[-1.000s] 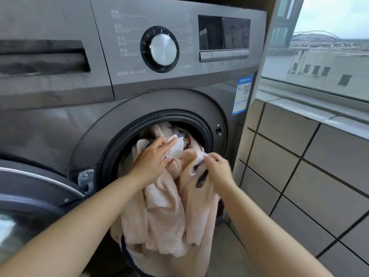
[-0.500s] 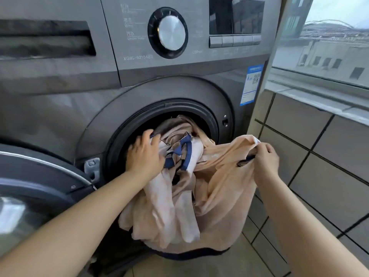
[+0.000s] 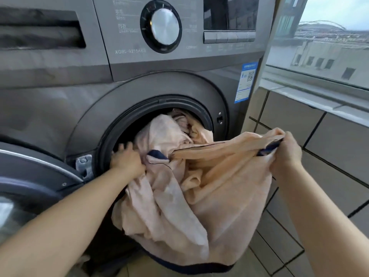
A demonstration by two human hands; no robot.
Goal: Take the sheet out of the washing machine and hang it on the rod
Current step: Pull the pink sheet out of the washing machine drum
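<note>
While the peach fleece sheet with navy trim (image 3: pixel 199 186) is spilling half out of the grey front-loading washing machine (image 3: pixel 99 96), right hand (image 3: pixel 285 150) is pinching its edge; left hand (image 3: pixel 127 158), fingers spread, is reaching inside. Better gathering deep folds first.

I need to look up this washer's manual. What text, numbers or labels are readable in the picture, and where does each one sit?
"XG80-9215AES" or close, some digits unsure: control panel, lower left of the dial.
"Wool", roughly: panel, left of the dial.
"Under Wear", roughly: panel, below it.
"1200rpm", faint: panel, right of the dial.
Chinese programme names beside the dial: too blurred.
Captions under the button row: too blurred.
Blue sticker with QR code: print too small.
</note>
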